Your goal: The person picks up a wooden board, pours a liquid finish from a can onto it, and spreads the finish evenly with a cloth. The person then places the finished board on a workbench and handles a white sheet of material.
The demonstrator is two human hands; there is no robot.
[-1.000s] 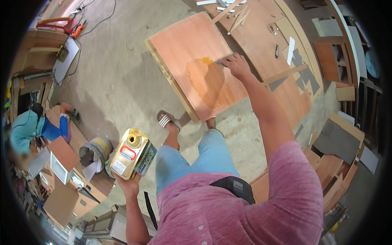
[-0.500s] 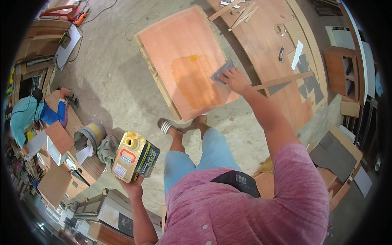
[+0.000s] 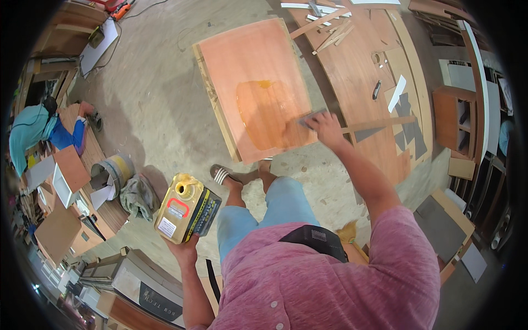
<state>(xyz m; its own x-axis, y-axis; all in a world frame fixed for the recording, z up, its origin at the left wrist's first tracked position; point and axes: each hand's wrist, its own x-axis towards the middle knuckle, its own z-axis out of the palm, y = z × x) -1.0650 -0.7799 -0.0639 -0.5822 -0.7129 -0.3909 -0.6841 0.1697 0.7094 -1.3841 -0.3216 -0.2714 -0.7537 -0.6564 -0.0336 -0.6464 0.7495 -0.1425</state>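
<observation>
On a pale reddish wooden panel (image 3: 245,55) in front of my feet lies a wet amber patch of glue-like liquid (image 3: 267,121). My right hand (image 3: 326,130) is closed round a thin grey flat spreader (image 3: 309,117), held at the panel's right edge beside the patch. Its lower edge is tilted; I cannot tell whether it touches the wood. Low on the left, my left hand (image 3: 186,252) grips the base of a rectangular yellow and black metal can (image 3: 184,212). The can's round spout is open, with yellowish residue around it.
A large wooden sheet (image 3: 352,71) at the right bears a utility knife (image 3: 377,89), a tape roll (image 3: 376,57), strips and dark offcuts. At the left stand a bucket (image 3: 122,168) and a crumpled cloth (image 3: 139,197); a person in a teal shirt (image 3: 32,129) bends over beyond.
My right hand has moved the spreader down and slightly right, towards the panel's near right edge. The left hand keeps hold of the can. The whole view has shifted slightly.
</observation>
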